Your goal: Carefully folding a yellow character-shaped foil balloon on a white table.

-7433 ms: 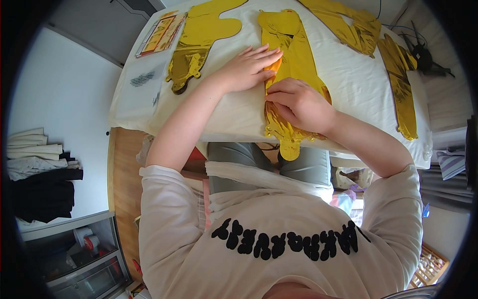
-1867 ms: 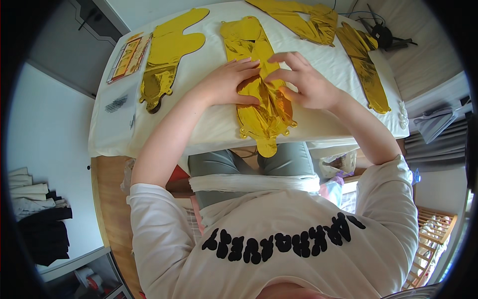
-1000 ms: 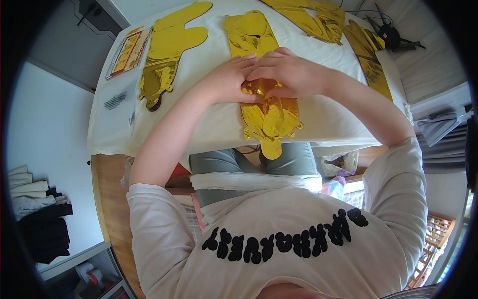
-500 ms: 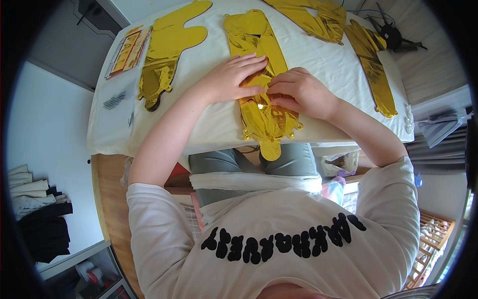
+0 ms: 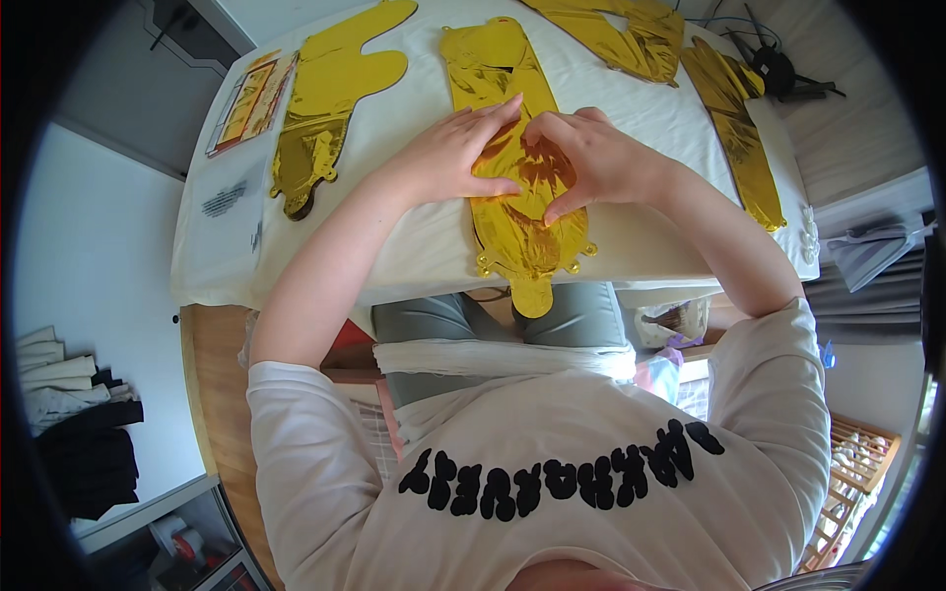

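A flat gold foil balloon point(image 5: 537, 241) lies lengthwise before me on the white-covered table point(image 5: 404, 251), its rounded tab hanging over the near edge. Creases and bright reflections run across its middle. My left hand point(image 5: 443, 158) rests on its left side, fingers stretched out and thumb apart. On the right side, my right hand point(image 5: 603, 163) touches the foil with curved fingers spread from the thumb, nothing gripped between them. Together the hands frame the crumpled middle part of the balloon.
Other flat gold foil balloons lie at the left point(image 5: 340, 74), far back point(image 5: 621, 34) and right point(image 5: 734, 133). A printed picture sheet point(image 5: 251, 106) and clear plastic bag point(image 5: 232, 212) sit at the left edge. A black stand-like object point(image 5: 774, 74) stands beyond the right corner.
My right hand has let go of the pinched foil and opened, its thumb dropping toward me. The middle of the balloon looks flatter. My left hand stays nearly in place, its thumb and fingers wider apart.
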The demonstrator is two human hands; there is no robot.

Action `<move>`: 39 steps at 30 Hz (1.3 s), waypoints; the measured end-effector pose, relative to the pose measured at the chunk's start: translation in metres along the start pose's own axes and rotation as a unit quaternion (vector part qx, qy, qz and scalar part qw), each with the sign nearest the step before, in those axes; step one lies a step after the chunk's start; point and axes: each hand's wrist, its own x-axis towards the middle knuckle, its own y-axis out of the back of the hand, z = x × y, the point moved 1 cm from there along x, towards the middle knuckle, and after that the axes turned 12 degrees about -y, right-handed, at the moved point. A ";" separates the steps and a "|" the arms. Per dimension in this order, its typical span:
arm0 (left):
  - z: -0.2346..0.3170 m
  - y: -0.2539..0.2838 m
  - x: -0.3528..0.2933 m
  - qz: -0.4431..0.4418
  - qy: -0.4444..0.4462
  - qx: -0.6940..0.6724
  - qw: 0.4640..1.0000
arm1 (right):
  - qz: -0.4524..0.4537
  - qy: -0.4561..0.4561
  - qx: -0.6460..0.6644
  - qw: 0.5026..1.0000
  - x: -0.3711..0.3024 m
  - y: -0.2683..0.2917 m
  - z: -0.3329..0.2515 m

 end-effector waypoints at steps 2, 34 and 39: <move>0.002 0.002 0.001 -0.001 0.004 0.000 1.000 | 0.056 0.051 -0.042 0.996 0.004 -0.002 0.003; -0.004 -0.003 0.001 -0.014 0.005 0.029 0.999 | 0.113 0.124 0.029 0.986 0.006 -0.026 -0.027; -0.001 -0.002 0.002 -0.015 0.003 0.033 0.999 | 0.072 0.115 0.076 0.988 0.004 -0.028 -0.027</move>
